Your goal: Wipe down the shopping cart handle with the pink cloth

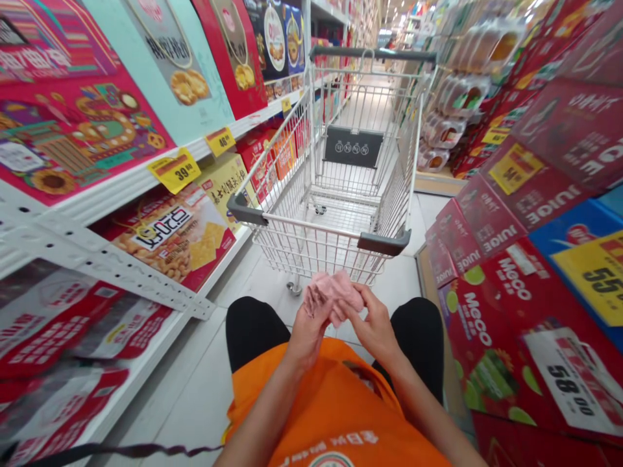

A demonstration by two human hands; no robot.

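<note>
A crumpled pink cloth [331, 293] is bunched between my two hands, low in the middle of the head view, in front of the cart's near end. My left hand [307, 334] grips its lower left part, with the thumb on top. At the cloth's right side, my right hand [372, 321] pinches it between thumb and fingers. Just beyond the cloth stands a wire shopping cart [341, 224] with grey corner pieces and a dark panel; its basket wires show through.
Shelves with boxed snacks [180, 233] and yellow price tags line the left. Stacked red drink cartons [506, 311] rise close on the right. A tiled floor [195, 363] runs under the cart and down the aisle. A dark strap [121, 449] lies at the lower left.
</note>
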